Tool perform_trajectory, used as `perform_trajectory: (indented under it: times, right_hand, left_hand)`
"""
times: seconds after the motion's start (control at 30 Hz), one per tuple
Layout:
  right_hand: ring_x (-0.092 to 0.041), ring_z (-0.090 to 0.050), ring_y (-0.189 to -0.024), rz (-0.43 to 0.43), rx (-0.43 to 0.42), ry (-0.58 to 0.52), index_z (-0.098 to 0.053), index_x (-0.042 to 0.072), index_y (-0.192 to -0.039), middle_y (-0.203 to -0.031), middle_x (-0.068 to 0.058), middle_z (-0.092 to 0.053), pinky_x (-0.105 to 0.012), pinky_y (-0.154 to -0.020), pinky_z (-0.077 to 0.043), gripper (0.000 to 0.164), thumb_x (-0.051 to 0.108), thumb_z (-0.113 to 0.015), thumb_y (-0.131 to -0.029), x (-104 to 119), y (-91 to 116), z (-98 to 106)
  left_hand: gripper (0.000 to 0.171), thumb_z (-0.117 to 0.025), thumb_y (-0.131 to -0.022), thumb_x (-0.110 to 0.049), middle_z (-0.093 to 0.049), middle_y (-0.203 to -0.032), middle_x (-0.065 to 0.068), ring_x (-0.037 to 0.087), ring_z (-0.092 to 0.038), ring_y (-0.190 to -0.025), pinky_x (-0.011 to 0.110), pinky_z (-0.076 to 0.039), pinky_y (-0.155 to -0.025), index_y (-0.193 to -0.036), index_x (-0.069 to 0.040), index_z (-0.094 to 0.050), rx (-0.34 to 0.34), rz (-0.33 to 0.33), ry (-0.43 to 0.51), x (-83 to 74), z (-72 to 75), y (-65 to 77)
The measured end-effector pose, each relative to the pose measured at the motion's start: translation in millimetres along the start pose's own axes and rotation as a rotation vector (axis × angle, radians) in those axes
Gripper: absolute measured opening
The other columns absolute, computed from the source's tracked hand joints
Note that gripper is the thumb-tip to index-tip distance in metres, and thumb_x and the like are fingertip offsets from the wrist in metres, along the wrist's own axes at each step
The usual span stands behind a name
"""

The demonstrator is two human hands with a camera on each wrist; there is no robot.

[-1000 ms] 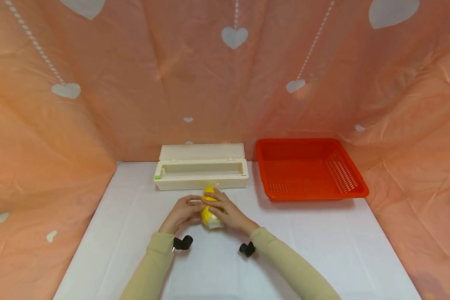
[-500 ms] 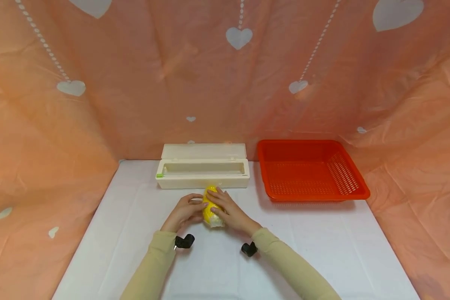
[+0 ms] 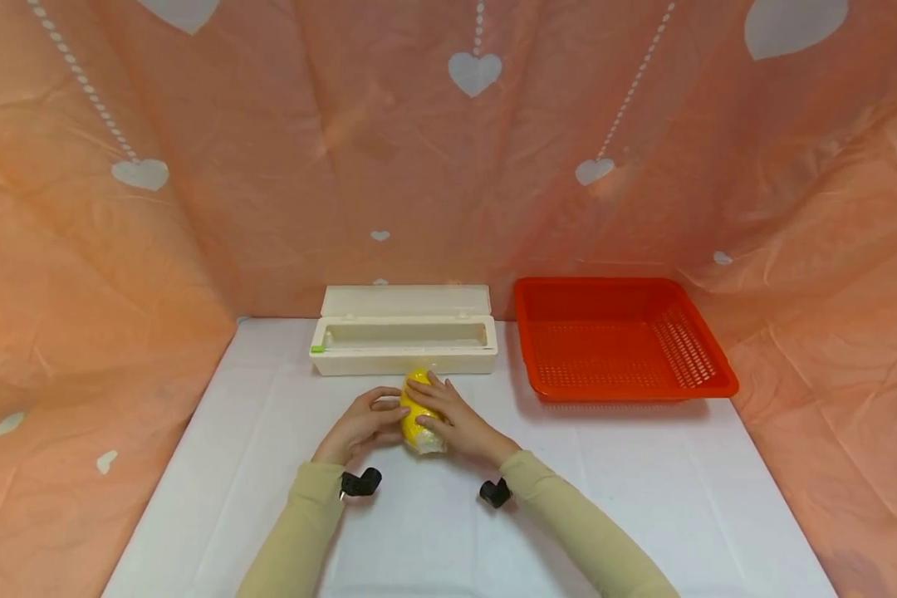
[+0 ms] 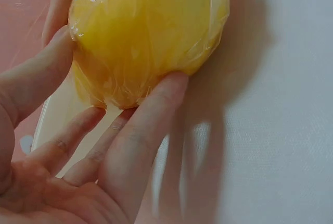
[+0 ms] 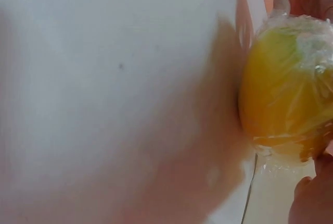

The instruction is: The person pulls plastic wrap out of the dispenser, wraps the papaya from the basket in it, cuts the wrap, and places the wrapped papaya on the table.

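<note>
A yellow, oval fruit wrapped in clear cling film is held between both hands, just in front of the white box. My left hand grips its left side; in the left wrist view the thumb and fingertips press against the film-covered fruit. From the right, my right hand lays its fingers over the top and side of the fruit. Bunched, whitish film shows at the end nearest me. In the right wrist view the wrapped fruit sits at the right edge, and little of the right hand shows.
A long white cling film box with its lid raised and a green slider stands at the table's back. To its right is a red perforated basket. Orange cloth with white hearts hangs around the white-covered table.
Fingers shift slightly over the wrapped fruit, exposing more of its yellow middle than a second ago. Both hands stay on it in nearly the same place; the box and basket have not moved.
</note>
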State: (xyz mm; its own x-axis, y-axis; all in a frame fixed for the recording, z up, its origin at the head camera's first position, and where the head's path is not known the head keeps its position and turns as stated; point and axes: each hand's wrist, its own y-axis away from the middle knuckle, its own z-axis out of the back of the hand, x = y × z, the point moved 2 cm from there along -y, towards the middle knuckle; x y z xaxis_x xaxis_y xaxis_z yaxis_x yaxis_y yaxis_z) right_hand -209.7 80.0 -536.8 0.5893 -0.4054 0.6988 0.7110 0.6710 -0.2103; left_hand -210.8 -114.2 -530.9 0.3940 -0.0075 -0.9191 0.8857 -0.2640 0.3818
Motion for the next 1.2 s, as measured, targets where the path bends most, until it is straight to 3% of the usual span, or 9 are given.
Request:
perform_trajectory:
  times: [0.13,0.23,0.4,0.53,0.77,0.87,1.0,1.1,1.2]
  right_hand:
    - [-0.029,-0.005,-0.145,0.003,-0.054,0.053,-0.036,0.018,-0.149,-0.157,0.004,-0.021,-0.050,-0.116,-0.001,0.053,0.033,-0.051,-0.100,0.7,2.4,-0.5]
    - [-0.032,-0.016,-0.142,-0.061,-0.162,0.110,-0.036,0.018,-0.149,-0.156,-0.002,-0.021,-0.052,-0.114,-0.017,0.064,0.037,-0.062,-0.093,3.9,2.7,2.0]
    - [-0.026,-0.038,-0.124,-0.190,-0.273,0.103,-0.053,0.014,-0.132,-0.134,-0.005,-0.041,-0.046,-0.105,-0.036,0.060,0.040,-0.074,-0.083,4.2,4.2,10.8]
    - [-0.024,-0.044,-0.118,-0.162,-0.247,0.106,-0.062,0.013,-0.119,-0.121,-0.001,-0.052,-0.044,-0.103,-0.035,0.044,0.036,-0.074,-0.084,1.7,5.2,18.8]
    - [-0.020,-0.042,-0.121,-0.102,-0.159,0.132,-0.063,0.015,-0.123,-0.127,0.001,-0.053,-0.041,-0.105,-0.032,0.038,0.029,-0.070,-0.089,-2.6,7.9,28.8]
    - [-0.020,-0.041,-0.119,-0.062,-0.107,0.184,-0.064,0.015,-0.125,-0.125,0.000,-0.051,-0.040,-0.102,-0.035,0.035,0.023,-0.068,-0.090,-1.2,10.1,31.9]
    - [-0.019,-0.041,-0.115,0.033,-0.063,0.314,-0.067,0.019,-0.123,-0.118,0.001,-0.051,-0.035,-0.100,-0.036,0.031,0.015,-0.066,-0.092,3.6,12.7,34.9]
    - [-0.017,-0.041,-0.116,0.099,-0.056,0.378,-0.068,0.021,-0.121,-0.119,0.003,-0.054,-0.032,-0.102,-0.036,0.033,0.008,-0.066,-0.091,8.7,15.1,36.6]
    - [-0.016,-0.041,-0.118,0.127,-0.043,0.374,-0.068,0.022,-0.120,-0.122,0.002,-0.055,-0.031,-0.103,-0.036,0.037,0.000,-0.064,-0.090,13.7,17.4,37.3]
  left_hand:
    - [0.050,-0.067,-0.090,-0.007,-0.053,-0.126,0.026,0.029,-0.065,-0.095,0.044,-0.055,-0.082,-0.133,0.001,-0.045,0.009,0.007,0.003,0.3,-1.8,1.2]
    - [0.049,-0.066,-0.090,-0.006,-0.052,-0.126,0.027,0.029,-0.066,-0.091,0.044,-0.055,-0.081,-0.132,0.002,-0.044,-0.003,0.013,0.017,-0.1,-3.1,3.4]
    - [0.050,-0.070,-0.088,-0.008,-0.054,-0.121,0.025,0.029,-0.066,-0.088,0.046,-0.055,-0.083,-0.129,0.002,-0.043,-0.031,0.012,0.038,-1.6,-6.3,4.9]
    - [0.050,-0.071,-0.087,-0.013,-0.057,-0.119,0.022,0.030,-0.065,-0.092,0.047,-0.053,-0.086,-0.129,0.000,-0.046,-0.056,0.017,-0.019,-3.9,-4.4,6.9]
    - [0.048,-0.058,-0.097,-0.027,-0.053,-0.122,0.026,0.037,-0.057,-0.108,0.043,-0.050,-0.092,-0.130,0.005,-0.047,-0.136,-0.007,-0.032,-11.7,13.6,9.2]
    - [0.054,-0.054,-0.098,-0.035,-0.051,-0.125,0.027,0.039,-0.054,-0.112,0.044,-0.047,-0.097,-0.131,0.008,-0.046,-0.171,-0.035,-0.046,-17.7,23.4,7.7]
    - [0.062,-0.048,-0.099,-0.044,-0.051,-0.127,0.028,0.041,-0.051,-0.116,0.046,-0.041,-0.103,-0.130,0.010,-0.048,-0.220,-0.090,-0.142,-30.0,33.7,5.2]
    - [0.062,-0.045,-0.100,-0.045,-0.052,-0.129,0.027,0.039,-0.048,-0.121,0.048,-0.035,-0.107,-0.129,0.010,-0.050,-0.217,-0.135,-0.200,-40.7,37.7,3.0]
    - [0.059,-0.042,-0.102,-0.041,-0.051,-0.132,0.027,0.040,-0.045,-0.125,0.049,-0.031,-0.109,-0.132,0.009,-0.048,-0.140,-0.161,-0.219,-49.7,36.9,0.2]
